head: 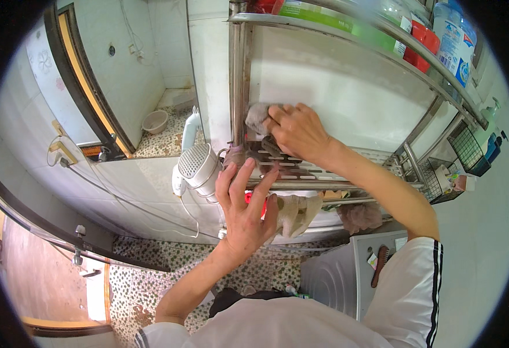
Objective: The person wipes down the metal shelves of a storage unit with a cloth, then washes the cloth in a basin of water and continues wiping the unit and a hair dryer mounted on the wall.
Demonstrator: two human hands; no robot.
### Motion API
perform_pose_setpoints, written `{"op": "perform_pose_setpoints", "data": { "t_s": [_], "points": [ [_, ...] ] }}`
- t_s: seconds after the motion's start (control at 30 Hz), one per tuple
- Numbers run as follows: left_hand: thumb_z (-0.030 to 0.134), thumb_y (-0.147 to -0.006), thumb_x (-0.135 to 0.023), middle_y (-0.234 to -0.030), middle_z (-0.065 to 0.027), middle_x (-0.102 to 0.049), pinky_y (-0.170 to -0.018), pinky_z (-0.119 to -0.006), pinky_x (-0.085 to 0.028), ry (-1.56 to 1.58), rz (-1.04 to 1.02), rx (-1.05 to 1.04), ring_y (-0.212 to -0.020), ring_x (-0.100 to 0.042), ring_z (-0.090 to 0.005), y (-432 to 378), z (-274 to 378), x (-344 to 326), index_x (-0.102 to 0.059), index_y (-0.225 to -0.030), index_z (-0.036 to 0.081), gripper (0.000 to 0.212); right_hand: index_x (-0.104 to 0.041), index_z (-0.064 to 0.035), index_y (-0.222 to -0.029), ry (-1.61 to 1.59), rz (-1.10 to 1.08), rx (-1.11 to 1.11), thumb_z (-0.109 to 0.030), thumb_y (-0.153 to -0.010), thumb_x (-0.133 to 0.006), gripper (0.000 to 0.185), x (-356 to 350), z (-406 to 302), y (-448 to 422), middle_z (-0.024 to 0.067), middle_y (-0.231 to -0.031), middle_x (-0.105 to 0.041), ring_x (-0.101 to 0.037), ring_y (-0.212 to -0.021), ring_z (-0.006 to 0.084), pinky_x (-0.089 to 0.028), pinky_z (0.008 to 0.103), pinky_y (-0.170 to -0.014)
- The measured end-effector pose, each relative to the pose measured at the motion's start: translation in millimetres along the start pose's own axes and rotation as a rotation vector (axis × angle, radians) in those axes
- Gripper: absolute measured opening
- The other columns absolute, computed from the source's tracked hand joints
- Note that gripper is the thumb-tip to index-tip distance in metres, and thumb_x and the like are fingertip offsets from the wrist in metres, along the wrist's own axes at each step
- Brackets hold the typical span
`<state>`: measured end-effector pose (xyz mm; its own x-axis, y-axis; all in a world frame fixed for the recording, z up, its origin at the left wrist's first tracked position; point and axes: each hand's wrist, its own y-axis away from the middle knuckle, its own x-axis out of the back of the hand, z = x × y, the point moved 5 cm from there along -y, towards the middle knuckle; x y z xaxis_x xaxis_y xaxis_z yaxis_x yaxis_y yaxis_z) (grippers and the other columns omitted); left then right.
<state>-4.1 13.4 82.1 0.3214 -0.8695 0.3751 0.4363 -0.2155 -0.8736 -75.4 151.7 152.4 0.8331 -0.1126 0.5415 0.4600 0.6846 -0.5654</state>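
Observation:
A bunched grey cloth (258, 118) is gripped in my right hand (300, 132), pressed near the back left corner of a steel rack, just above its slotted lower shelf (320, 172). Part of the cloth hangs below my fingers. My left hand (248, 213) has its fingers apart and holds nothing. Its fingertips are at the front left corner of that shelf, beside the upright post (238, 78); contact cannot be told. Directly right of my left hand, a pale cloth (298, 213) hangs under the shelf's front rail (306, 185).
A hair dryer (189, 130) sits in a white perforated holder (198, 163) left of the rack. Bottles, including a blue-white one (454, 43), stand on the upper shelf (346, 39). Wire baskets (465, 139) hang at right. A mesh bath sponge (359, 216) hangs below. A brush (380, 265) lies on a grey appliance (361, 248).

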Motion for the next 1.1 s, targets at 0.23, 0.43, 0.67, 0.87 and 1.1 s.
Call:
{"op": "perform_pose_setpoints", "data": {
  "t_s": [0.23, 0.43, 0.67, 0.87, 1.1],
  "points": [
    [0.002, -0.065, -0.065, -0.134, -0.0135, -0.038, -0.102, -0.051, -0.026, -0.016, 0.046, 0.02, -0.125, -0.029, -0.0367, 1.4, -1.4, -3.4, -0.062, -0.114, 0.015, 0.051, -0.067, -0.0094, -0.094, -0.18, 0.169, -0.305, -0.03, -0.072, -0.067, 0.03, 29.9, 48.0, -24.4, 0.006, -0.083, -0.058, -0.061, -0.068, 0.0231, -0.049, 0.0376, -0.055],
    [0.003, -0.065, -0.065, -0.133, -0.0121, -0.039, -0.102, -0.051, -0.026, -0.008, 0.035, -0.012, -0.125, -0.029, -0.0362, 3.6, -1.0, -1.6, -0.063, -0.113, 0.015, 0.05, -0.069, -0.0066, -0.074, -0.096, -0.196, -0.389, -0.043, -0.075, -0.068, 0.037, 36.1, 59.6, 10.2, 0.0057, -0.071, -0.058, -0.059, -0.062, 0.0245, -0.047, 0.0354, -0.052],
    [0.003, -0.068, -0.065, -0.136, -0.0145, -0.034, -0.103, -0.051, -0.021, 0.014, 0.065, 0.019, -0.127, -0.023, -0.0376, 2.0, -3.8, -2.7, -0.064, -0.109, 0.012, 0.042, -0.066, -0.003, -0.065, -0.173, -0.105, -0.723, -0.039, -0.075, -0.064, 0.038, 18.8, 42.1, -41.7, 0.0165, -0.065, -0.063, -0.063, -0.066, 0.0332, -0.05, 0.0428, -0.06],
    [0.005, -0.07, -0.065, -0.136, -0.0173, -0.032, -0.105, -0.049, -0.02, 0.058, -0.008, -0.024, -0.128, -0.023, -0.0397, 1.6, -0.6, -3.3, -0.062, -0.112, 0.009, 0.043, -0.056, 0.0006, -0.052, -0.305, -0.073, -0.87, -0.038, -0.078, -0.06, 0.046, 2.9, 50.4, -28.6, 0.0176, -0.049, -0.053, -0.054, -0.049, 0.0351, -0.046, 0.0422, -0.052],
    [0.004, -0.069, -0.065, -0.136, -0.0137, -0.034, -0.103, -0.051, -0.022, 0.129, -0.007, -0.015, -0.128, -0.023, -0.0371, 2.1, -1.8, -1.8, -0.061, -0.115, 0.011, 0.047, -0.052, 0.0023, -0.049, -0.405, 0.025, -0.939, -0.036, -0.081, -0.059, 0.051, 1.8, 44.9, -32.2, 0.0174, -0.043, -0.044, -0.046, -0.042, 0.0338, -0.042, 0.0417, -0.048]
  ]
}}
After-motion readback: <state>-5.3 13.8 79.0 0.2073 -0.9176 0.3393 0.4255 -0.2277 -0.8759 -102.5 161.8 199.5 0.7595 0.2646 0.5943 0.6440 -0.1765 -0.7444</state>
